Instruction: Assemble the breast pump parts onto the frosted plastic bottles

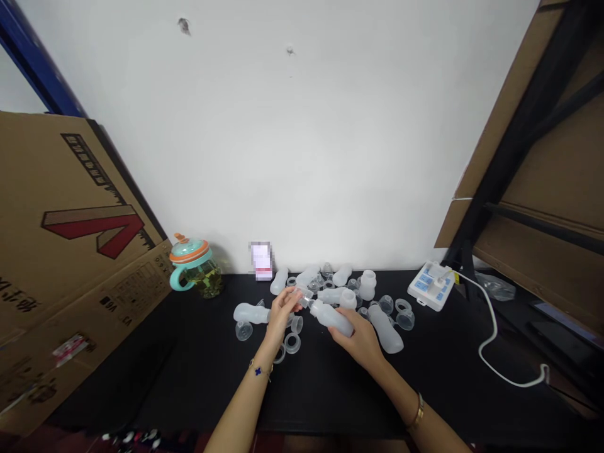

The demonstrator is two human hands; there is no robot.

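My right hand (359, 336) is wrapped round a frosted white squeeze bottle (331, 317), tilted with its neck toward the left. Pinched in the fingers of my left hand (282, 309) is a clear plastic cap (304, 295), close to that neck; whether the two touch I cannot tell. Another frosted bottle (250, 313) lies left of my left hand, with a clear dome cap (243, 331) beside it. Below the left hand are clear rings (292, 343). A further bottle (387, 330) lies just right of my right hand.
More bottles and clear caps are strewn along the wall, one bottle (367, 285) upright. A glass teapot (202, 270) and a lit phone (262, 260) stand at the back left. A power strip (431, 286) with a white cable (493, 321) lies right. Cardboard (70, 264) flanks the black table (189, 377).
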